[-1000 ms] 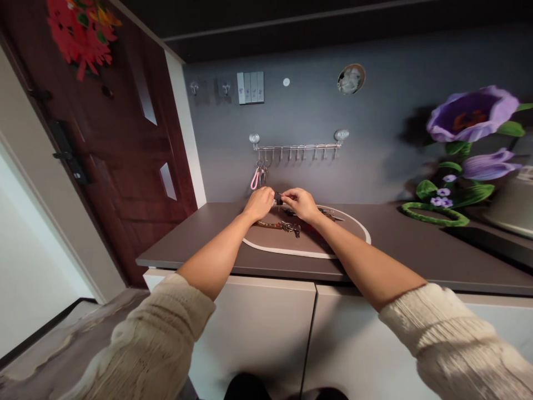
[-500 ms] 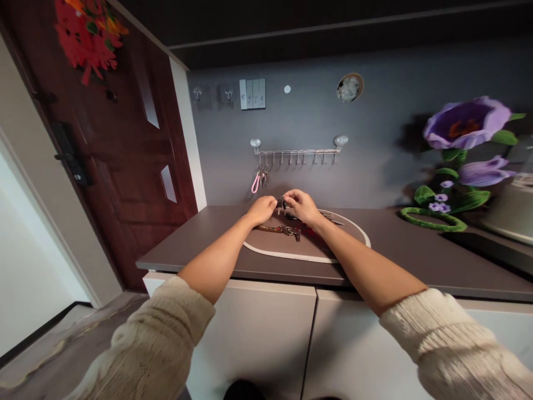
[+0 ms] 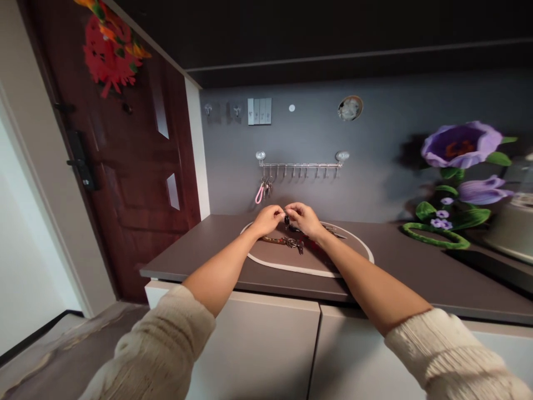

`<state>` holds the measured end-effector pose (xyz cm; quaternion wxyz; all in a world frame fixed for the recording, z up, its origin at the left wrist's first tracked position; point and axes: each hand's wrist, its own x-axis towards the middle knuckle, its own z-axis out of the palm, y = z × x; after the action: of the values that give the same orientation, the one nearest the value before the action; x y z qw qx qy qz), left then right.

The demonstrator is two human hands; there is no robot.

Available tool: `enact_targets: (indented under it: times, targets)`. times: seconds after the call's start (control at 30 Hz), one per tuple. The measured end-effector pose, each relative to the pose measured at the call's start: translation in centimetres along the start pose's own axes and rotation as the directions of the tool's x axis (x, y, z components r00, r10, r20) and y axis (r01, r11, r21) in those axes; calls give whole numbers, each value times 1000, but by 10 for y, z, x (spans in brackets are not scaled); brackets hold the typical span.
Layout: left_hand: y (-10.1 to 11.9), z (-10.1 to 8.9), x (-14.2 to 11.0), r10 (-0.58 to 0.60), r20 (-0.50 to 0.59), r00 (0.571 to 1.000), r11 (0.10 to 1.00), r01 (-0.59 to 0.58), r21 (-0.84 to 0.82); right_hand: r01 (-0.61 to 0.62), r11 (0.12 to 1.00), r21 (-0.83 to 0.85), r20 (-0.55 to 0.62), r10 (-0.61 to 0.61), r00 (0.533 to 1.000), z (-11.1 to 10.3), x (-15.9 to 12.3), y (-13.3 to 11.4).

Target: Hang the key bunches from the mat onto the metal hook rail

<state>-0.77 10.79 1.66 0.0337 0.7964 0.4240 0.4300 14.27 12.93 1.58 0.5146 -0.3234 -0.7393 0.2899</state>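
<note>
My left hand (image 3: 268, 220) and my right hand (image 3: 305, 220) meet above an oval mat (image 3: 266, 264) with a pale rim, thumbs and fingertips pinched close together. Between them hangs a small bunch of keys (image 3: 287, 220) with a black part, held by both hands; its ring is mostly hidden by the fingers. Below lies a patterned strap (image 3: 272, 240) with a metal ring and keys (image 3: 293, 243). More metal keys (image 3: 335, 231) lie to the right of my right hand, and something red is partly covered by my right wrist.
On the wall behind, a clear hook rail (image 3: 300, 165) carries keys with a pink loop (image 3: 259, 194) at its left end. A purple flower decoration (image 3: 460, 144) stands to the right on the dark countertop (image 3: 408, 266). A shelf (image 3: 333, 33) overhangs the counter; a brown door (image 3: 137, 222) is at left.
The view has tilted up slightly, so everything sits lower in the picture. My hands have drawn closer together around the keys.
</note>
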Motion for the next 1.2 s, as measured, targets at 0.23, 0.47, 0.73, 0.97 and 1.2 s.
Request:
enact_targets:
  times: [0.23,0.47,0.73,0.97,1.2]
  targets:
    - [1,1,3,-78,-95,992,985,62,-160,-100,988,116,12,100,995,1,-2,-1]
    - [3,4,4,-90,-195,977,969,40,-244,-52,996,75,-28,54,998,2,-1,-2]
    - [-8,11,7,-144,-296,944,974,82,-211,54,997,-57,-125,-61,990,-1,14,2]
    - [-5,9,3,-185,-235,954,981,195,20,-35,999,12,-206,37,978,1,54,-16]
    - [1,8,-2,-191,-130,973,963,211,170,-110,974,198,-290,165,943,19,94,-34]
